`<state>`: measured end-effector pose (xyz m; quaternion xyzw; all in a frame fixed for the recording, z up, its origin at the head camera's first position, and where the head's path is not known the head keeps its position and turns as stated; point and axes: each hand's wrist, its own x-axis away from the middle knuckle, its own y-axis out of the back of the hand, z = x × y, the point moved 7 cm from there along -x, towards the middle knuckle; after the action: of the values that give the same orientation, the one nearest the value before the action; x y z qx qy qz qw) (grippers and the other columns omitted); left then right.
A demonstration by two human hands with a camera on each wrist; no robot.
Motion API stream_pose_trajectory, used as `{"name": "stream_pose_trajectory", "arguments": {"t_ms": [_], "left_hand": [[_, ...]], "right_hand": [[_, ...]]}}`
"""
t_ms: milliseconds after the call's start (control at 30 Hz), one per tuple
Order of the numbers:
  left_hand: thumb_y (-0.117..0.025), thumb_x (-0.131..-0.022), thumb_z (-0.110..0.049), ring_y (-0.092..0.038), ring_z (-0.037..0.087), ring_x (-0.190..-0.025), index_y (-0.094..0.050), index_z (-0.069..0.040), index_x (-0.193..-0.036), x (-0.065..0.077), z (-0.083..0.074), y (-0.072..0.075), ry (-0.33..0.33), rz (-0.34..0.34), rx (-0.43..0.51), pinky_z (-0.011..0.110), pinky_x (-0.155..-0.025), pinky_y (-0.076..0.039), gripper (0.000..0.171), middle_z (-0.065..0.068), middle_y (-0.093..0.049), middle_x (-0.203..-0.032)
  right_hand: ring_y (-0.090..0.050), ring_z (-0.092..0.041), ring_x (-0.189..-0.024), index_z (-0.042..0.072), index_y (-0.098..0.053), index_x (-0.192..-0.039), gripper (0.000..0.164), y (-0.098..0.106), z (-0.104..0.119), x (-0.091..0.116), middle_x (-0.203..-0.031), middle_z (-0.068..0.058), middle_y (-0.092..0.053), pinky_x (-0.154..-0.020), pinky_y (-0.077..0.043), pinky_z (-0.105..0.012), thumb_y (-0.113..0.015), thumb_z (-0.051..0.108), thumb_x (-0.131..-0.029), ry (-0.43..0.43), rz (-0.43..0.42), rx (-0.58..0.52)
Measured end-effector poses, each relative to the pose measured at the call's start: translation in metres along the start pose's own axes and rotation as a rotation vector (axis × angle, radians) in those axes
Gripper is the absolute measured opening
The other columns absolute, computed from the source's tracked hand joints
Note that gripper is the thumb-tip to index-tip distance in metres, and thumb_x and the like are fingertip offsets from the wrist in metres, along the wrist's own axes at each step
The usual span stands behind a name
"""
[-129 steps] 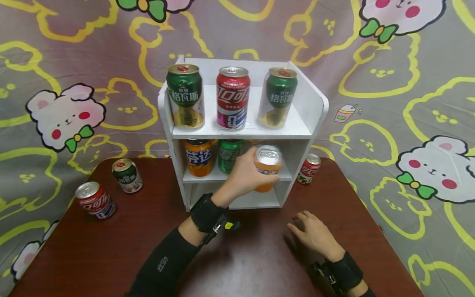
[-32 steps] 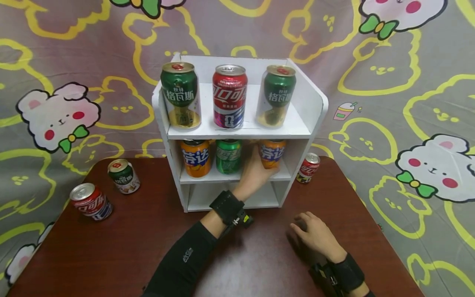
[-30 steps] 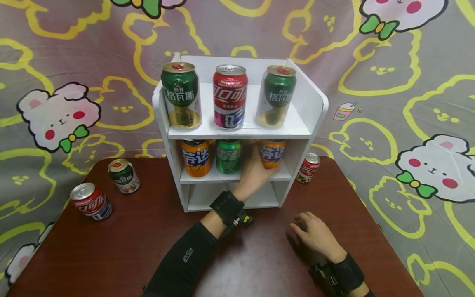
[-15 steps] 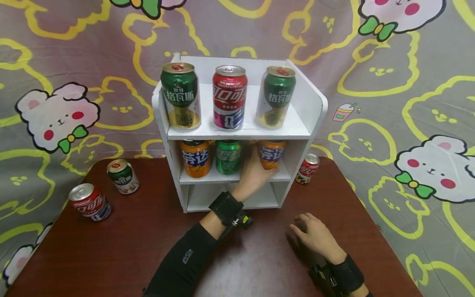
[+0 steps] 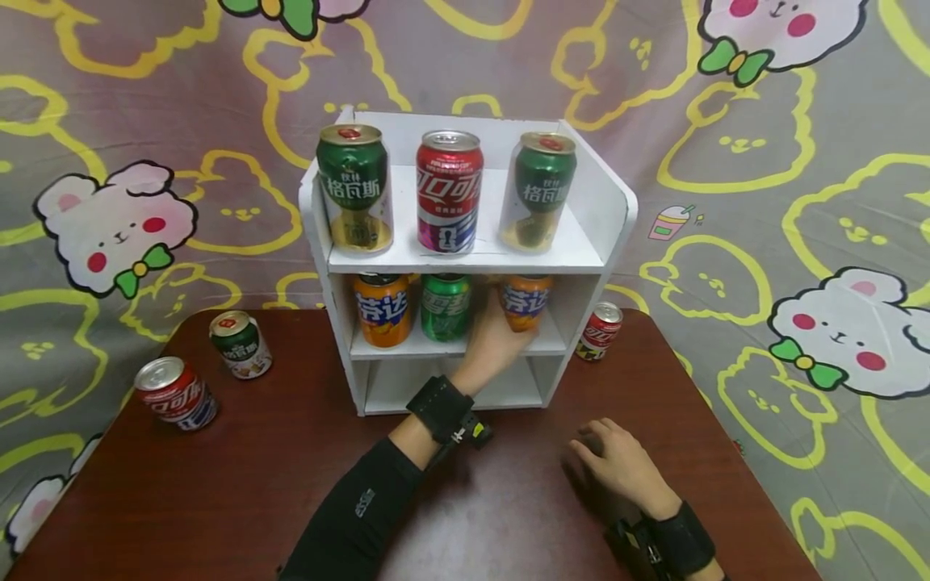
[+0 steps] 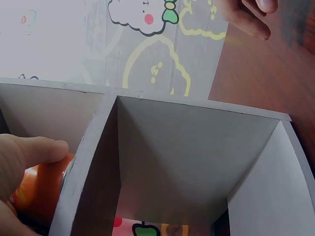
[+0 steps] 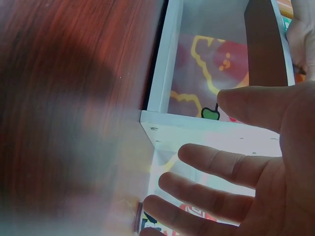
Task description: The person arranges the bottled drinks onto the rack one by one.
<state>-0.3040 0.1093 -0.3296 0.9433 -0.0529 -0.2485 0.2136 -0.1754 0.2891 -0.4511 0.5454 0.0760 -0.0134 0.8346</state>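
Note:
My left hand [image 5: 497, 343] holds an orange soda can [image 5: 526, 303] upright at the right end of the middle shelf of a white shelf unit [image 5: 465, 262]. In the left wrist view the thumb lies along the orange can [image 6: 44, 187], and part of the can is hidden by the hand. Left of it on that shelf stand a green can [image 5: 446, 308] and another orange can [image 5: 383, 311]. My right hand [image 5: 621, 464] is low over the table, fingers loosely bent and holding nothing; in the right wrist view its fingers [image 7: 211, 162] are spread.
Along the top shelf stand a red cola can [image 5: 448, 194] between two green-and-gold cans [image 5: 354, 190]. On the brown table [image 5: 291, 460] are a red can [image 5: 177, 394] and a green-white can [image 5: 240, 345] at left, plus a red can [image 5: 600, 331] right of the unit.
Over four seconds ago the left hand held the orange can in front of the unit; it has since moved it back onto the middle shelf. The last second shows almost no motion.

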Motion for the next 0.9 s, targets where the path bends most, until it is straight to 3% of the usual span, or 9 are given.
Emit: {"name": "stream_pose_trajectory", "arguments": {"t_ms": [600, 900], "left_hand": [[-0.078, -0.064, -0.025, -0.047, 0.017, -0.103, -0.031, -0.007, -0.128, -0.0013, 0.0025, -0.0035, 0.015, -0.001, -0.005, 0.028, -0.089, -0.036, 0.082, 0.006, -0.047, -0.116], [-0.079, -0.063, -0.025, -0.043, 0.018, -0.109, -0.026, -0.007, -0.131, -0.0002, 0.0005, 0.0013, -0.021, -0.012, -0.003, 0.03, -0.094, -0.032, 0.088, 0.008, -0.044, -0.121]], "right_hand": [[-0.056, -0.021, -0.081, 0.009, -0.062, -0.097, 0.029, 0.0013, -0.0007, 0.0044, -0.094, -0.005, -0.057, -0.063, -0.046, -0.036, -0.061, 0.033, -0.081, -0.012, -0.001, -0.006], [-0.056, -0.021, -0.081, 0.009, -0.062, -0.098, 0.03, 0.0012, 0.0001, 0.006, -0.094, -0.006, -0.056, -0.063, -0.045, -0.037, -0.061, 0.033, -0.082, -0.008, -0.002, -0.004]]}}
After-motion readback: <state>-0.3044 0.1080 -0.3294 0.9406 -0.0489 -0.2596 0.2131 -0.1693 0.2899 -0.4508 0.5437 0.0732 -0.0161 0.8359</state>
